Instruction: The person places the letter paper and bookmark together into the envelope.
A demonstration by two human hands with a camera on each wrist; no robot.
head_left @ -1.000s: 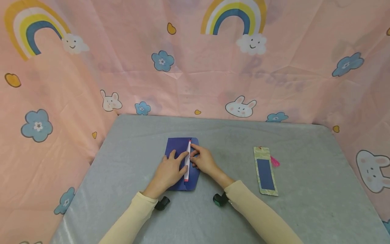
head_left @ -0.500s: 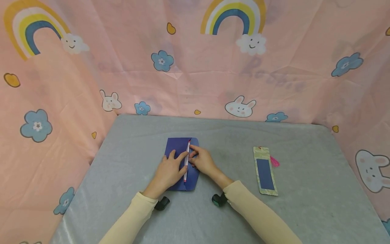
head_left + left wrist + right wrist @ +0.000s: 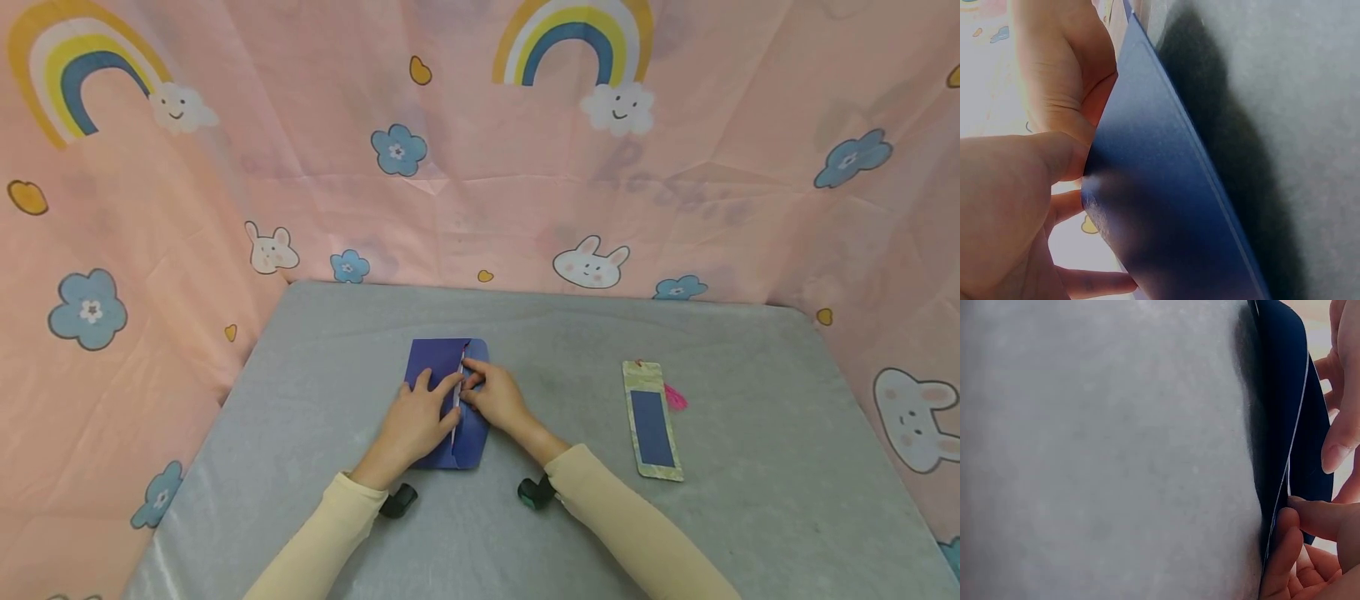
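A dark blue envelope (image 3: pixel 435 357) lies on the table with its flap on the right. Only a thin strip of a white card (image 3: pixel 457 397) shows along its opening; the rest is inside, hidden. My left hand (image 3: pixel 416 421) rests on the envelope body with spread fingers, its thumb beside the opening. At that opening, my right hand (image 3: pixel 498 398) pinches the card's edge between thumb and curled fingers. In the right wrist view the right thumb (image 3: pixel 1319 514) is at a white sliver. The envelope's blue surface (image 3: pixel 1160 181) stands tilted in the left wrist view.
To the right lies a green bookmark (image 3: pixel 652 429) with a dark blue panel and a pink tassel (image 3: pixel 677 397). A grey cloth (image 3: pixel 757 467) covers the table. A pink patterned curtain (image 3: pixel 480 208) rises behind and at both sides.
The white card has slid left into the envelope, from a broad strip with red ends to a thin line. My right hand has shifted slightly left with it; the left hand stays put.
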